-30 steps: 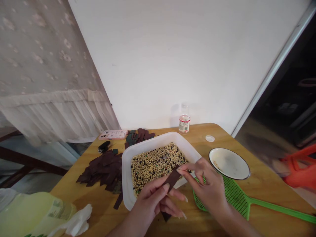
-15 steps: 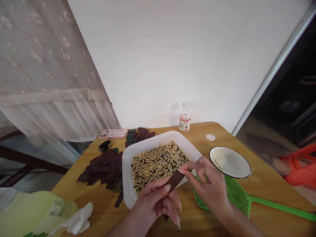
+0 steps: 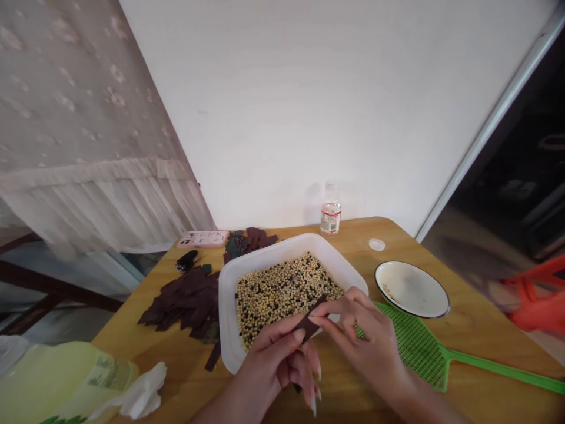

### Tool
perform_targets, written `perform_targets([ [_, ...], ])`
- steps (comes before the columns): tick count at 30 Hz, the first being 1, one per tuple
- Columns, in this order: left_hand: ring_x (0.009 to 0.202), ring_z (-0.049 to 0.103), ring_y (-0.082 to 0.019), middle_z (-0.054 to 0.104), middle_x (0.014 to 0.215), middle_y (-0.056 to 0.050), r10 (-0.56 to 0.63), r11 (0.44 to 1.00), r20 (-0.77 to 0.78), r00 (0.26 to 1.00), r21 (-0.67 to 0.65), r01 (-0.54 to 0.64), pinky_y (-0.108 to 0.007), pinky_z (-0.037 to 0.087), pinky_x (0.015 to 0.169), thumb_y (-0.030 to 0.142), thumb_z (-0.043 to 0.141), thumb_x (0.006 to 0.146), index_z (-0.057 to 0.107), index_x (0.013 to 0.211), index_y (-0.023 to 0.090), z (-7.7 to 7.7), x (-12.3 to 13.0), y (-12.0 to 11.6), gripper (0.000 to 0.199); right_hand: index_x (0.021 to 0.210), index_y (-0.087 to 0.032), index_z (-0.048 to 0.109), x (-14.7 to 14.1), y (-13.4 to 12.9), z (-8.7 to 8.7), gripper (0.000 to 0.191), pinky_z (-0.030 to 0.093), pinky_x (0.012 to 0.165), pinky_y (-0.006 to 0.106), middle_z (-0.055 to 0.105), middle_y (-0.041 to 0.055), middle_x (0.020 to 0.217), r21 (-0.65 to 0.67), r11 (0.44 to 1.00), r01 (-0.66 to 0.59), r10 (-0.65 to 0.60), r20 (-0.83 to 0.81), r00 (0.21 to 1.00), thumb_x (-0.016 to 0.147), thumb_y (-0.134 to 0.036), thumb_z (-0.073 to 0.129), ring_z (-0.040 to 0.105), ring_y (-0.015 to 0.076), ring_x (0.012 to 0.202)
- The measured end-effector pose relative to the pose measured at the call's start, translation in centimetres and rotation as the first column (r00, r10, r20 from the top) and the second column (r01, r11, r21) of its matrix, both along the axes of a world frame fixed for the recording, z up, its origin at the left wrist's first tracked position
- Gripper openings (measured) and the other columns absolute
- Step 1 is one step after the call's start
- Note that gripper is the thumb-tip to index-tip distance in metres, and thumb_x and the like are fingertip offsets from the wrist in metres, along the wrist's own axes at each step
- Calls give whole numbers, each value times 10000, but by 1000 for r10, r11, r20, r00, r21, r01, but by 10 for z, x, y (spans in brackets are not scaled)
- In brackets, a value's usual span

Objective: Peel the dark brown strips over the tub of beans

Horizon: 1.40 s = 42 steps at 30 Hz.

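A small dark brown fabric strip (image 3: 311,325) is pinched between the thumb and fingers of my left hand (image 3: 282,359). My right hand (image 3: 368,335) is closed at the strip's upper end, its thumb and index finger pressed on it. Both hands are over the near right edge of a white plastic tub (image 3: 228,330), which holds many small cream and black beads (image 3: 282,288) with a few coloured ones. Left of the tub lies a loose pile of dark brown strips (image 3: 185,300); another pile of brown and green pieces (image 3: 247,242) is behind it.
A green fly swatter (image 3: 421,350) and a white dish (image 3: 412,288) lie at the right. A clear bottle (image 3: 331,218) and white cap (image 3: 376,244) stand towards the wall. A phone (image 3: 203,238), a black clipper-like item (image 3: 186,260) and a large yellowish bottle (image 3: 66,380) are leftward.
My right hand has moved slightly left and down along the strip, towards my left hand. My left hand keeps its hold in nearly the same place.
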<state>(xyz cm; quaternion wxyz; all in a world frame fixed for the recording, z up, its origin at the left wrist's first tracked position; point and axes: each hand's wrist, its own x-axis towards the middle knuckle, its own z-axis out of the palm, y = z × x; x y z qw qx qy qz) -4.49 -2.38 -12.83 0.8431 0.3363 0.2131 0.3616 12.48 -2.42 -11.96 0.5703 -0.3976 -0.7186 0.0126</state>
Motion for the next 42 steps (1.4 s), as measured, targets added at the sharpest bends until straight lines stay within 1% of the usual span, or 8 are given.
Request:
perform_targets([
  [4,412,647,-109,703,623,-15,20,1000,6,1000,-3,-20,-209,562,494,272,624,863,665,1130,148,3,1,0,297,878,-262,628,3,2,-1,109,484,517,258,547,-73,468,4,999,50,-50,7,999,844,-160,647,542,139,523],
  [10,416,647,-106,704,631,-13,39,999,-6,999,25,-39,-205,561,489,302,646,849,700,1003,139,2,0,0,231,851,-268,623,0,0,-1,138,479,492,261,516,-77,440,32,998,-45,44,32,999,839,-132,645,553,147,512],
  [16,421,651,-108,698,630,-14,37,999,9,999,27,-37,-194,557,476,277,625,865,673,1108,143,-1,0,0,282,676,-255,551,0,1,-1,219,511,535,267,625,-58,530,6,1000,-6,6,-35,999,832,-133,646,610,143,575],
  [20,430,661,-119,702,631,-21,34,999,29,999,24,-35,-196,565,467,283,641,853,693,1067,135,-6,1,1,266,805,-259,619,0,1,-2,147,485,498,260,599,-68,495,31,998,-55,54,12,998,831,-118,649,585,141,517],
  [27,416,655,-120,705,634,-26,56,998,20,998,16,-56,-210,566,482,267,626,861,647,1175,138,-1,1,0,341,858,-273,627,9,6,-2,130,503,557,275,595,-58,527,10,999,53,-53,-18,998,846,-143,636,613,156,578],
  [33,410,647,-116,699,623,-29,8,999,-38,999,34,-6,-189,530,452,299,604,873,644,1177,135,2,0,-1,348,844,-247,581,5,6,1,127,521,613,278,690,-24,726,-58,998,-32,29,-48,998,816,-166,674,629,149,668],
  [37,412,645,-113,708,637,-42,-10,998,-83,996,54,15,-181,508,452,313,595,880,643,1179,129,1,-1,-4,355,776,-243,510,4,5,1,213,536,629,280,698,-31,713,-79,994,-81,71,-124,990,792,-148,700,644,147,684],
  [42,415,644,-114,696,634,-18,-16,999,-53,998,38,18,-206,526,479,315,605,871,617,1217,144,-4,-3,-1,386,840,-236,593,7,7,1,133,589,659,275,674,3,778,-186,965,-182,147,-186,971,798,-162,694,676,149,736],
])
